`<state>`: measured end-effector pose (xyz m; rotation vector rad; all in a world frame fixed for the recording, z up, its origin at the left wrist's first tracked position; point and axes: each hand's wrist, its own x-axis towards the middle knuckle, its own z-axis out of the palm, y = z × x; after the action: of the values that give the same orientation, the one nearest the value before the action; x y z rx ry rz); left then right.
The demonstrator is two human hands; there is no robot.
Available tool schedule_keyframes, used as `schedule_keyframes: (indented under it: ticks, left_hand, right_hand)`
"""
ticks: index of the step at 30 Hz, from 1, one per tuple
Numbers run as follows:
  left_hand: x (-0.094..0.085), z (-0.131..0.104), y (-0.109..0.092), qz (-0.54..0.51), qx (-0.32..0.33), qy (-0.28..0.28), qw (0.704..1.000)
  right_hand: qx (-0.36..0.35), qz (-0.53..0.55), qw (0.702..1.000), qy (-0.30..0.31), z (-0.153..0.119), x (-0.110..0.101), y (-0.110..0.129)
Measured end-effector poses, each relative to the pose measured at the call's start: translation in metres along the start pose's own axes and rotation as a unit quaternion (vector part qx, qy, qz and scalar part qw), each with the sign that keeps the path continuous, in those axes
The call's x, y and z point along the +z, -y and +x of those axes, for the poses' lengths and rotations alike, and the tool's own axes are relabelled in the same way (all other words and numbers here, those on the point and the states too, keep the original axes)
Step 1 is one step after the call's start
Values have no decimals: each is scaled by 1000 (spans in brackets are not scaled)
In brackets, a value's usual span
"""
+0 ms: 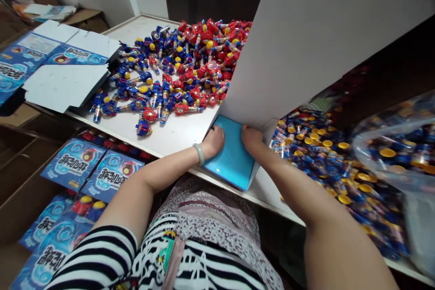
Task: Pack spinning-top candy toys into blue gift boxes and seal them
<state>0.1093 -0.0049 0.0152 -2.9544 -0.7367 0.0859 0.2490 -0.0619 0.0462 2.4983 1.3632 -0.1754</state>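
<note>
A box with a blue inside bottom lies on the table edge in front of me, its tall white flap standing up behind it. My left hand is at the box's left side, fingers curled over the blue surface, with a pale green bangle at the wrist. My right hand presses at the right side, near the base of the flap, its fingers bent and partly hidden. Whether either hand grips an edge is hard to make out.
Red and blue toys are heaped behind on the white table. Flat printed boxes lie at the left, with packed blue boxes below. Yellow-capped tubes and a clear plastic bag are on the right.
</note>
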Motion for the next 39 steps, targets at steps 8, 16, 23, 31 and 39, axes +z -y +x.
schedule_keyframes:
  ticks: [8,16,23,31,39]
  left_hand:
    - [5,-46,16,-111,148,-39,982]
    - [2,-38,-6,-176,154,-8,972]
    - [6,-15,160,-194,-87,-163,963]
    - [52,9,209,-70,-14,-73,995]
    - [26,-2,223,-190,78,-91,974]
  right_hand:
    - [-96,17,995,-28,-40,1,5]
    - [-199,20,978,53,-8,14,-30]
    - [-291,108,946,-98,7,-79,33]
    - [-69,-84,994,7,150,-85,145]
    - [-158,-80,983,-38,155,-65,110]
